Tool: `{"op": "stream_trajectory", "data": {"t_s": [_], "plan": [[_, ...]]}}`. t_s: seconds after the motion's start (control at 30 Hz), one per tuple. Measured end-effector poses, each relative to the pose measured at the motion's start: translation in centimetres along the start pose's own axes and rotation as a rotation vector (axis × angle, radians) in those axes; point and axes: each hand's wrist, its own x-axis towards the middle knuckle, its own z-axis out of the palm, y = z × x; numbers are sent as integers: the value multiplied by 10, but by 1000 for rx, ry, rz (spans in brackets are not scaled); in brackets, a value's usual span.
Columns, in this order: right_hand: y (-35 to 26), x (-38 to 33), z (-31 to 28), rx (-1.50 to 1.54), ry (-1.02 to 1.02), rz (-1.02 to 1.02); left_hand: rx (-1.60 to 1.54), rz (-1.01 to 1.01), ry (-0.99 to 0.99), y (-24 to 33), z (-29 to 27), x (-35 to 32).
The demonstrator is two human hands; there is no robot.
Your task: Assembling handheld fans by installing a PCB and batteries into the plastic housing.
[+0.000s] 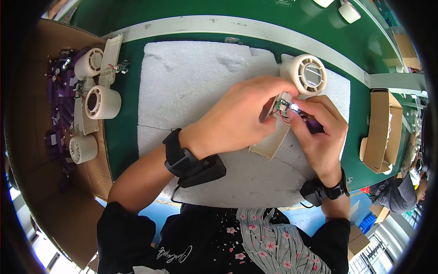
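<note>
A cream handheld fan (305,74) lies on the foam pad, its round head pointing away from me and its handle part under my hands. My left hand (237,114) comes in from the left, its fingers closed around a small green circuit board (282,105) at the handle. From the right, my right hand (324,132) pinches at the board's edge beside a bright white light (294,108); exactly what lies between those fingertips is hidden. A red wire (284,120) loops below the board. Something purple (315,124) shows under my right fingers. The cream handle shell (270,145) extends toward me.
A white foam pad (182,82) covers the green table. At left, a large cardboard box (27,137) holds several purple cells, with cream fan heads (104,102) along its edge. A small carton (381,132) stands right; another person (399,194) is beyond.
</note>
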Motion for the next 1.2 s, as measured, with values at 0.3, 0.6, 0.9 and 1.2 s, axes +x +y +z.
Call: {"op": "stream_trajectory", "data": {"t_s": [0.3,0.6,0.9,1.2], "plan": [[3,0,0,-39,-17,-101,-126,-71,-77,-3,-7,2],[-3,1,1,-8,29,7,-171,-137,-65,2,-5,1],[2,0,-1,-96,46,-152,-163,-127,-42,0,-3,2],[2,0,-2,-128,3,-176,-183,-67,-78,-1,-6,2]]}}
